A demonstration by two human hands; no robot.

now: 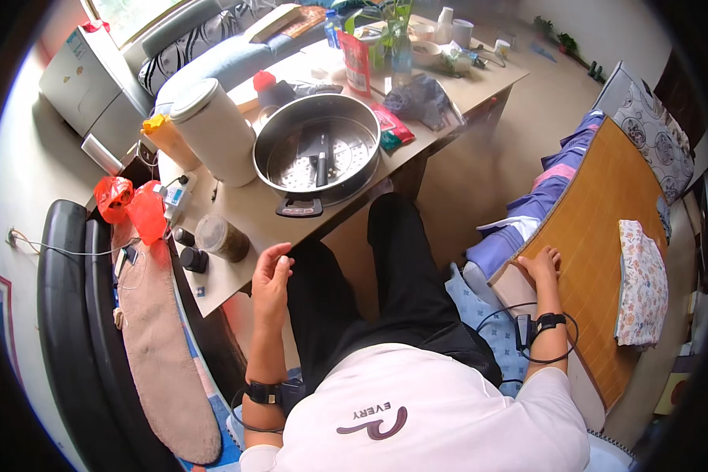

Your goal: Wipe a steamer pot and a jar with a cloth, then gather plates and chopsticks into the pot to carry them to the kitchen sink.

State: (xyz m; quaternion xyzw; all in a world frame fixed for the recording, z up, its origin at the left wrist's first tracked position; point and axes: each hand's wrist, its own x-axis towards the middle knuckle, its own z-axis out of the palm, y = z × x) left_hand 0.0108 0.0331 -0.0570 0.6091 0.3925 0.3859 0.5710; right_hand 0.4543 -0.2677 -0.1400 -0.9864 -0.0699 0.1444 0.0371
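Observation:
My left hand [273, 272] is raised at the near edge of the wooden table [236, 283], its fingers slightly curled and nothing in it. My right hand [543, 265] rests flat, fingers spread, on the tan woven mat [584, 218] at my right side. On the table before me stands a wide metal pan [354, 127] with a perforated steamer bottom. A cleaver with a black handle [322, 168] lies inside the pan. Left of the pan is a tall white lidded canister [215, 138]. A clear jar with dark contents [227, 239] is the thing nearest my left hand.
Two small black-capped bottles [193, 258] and a white power strip [176, 197] sit at the table's left. Red plastic bags [144, 209] hang beside it. A red packet [355, 62] and leafy plant [398, 41] stand farther back. A folded floral cloth [643, 283] lies on the mat.

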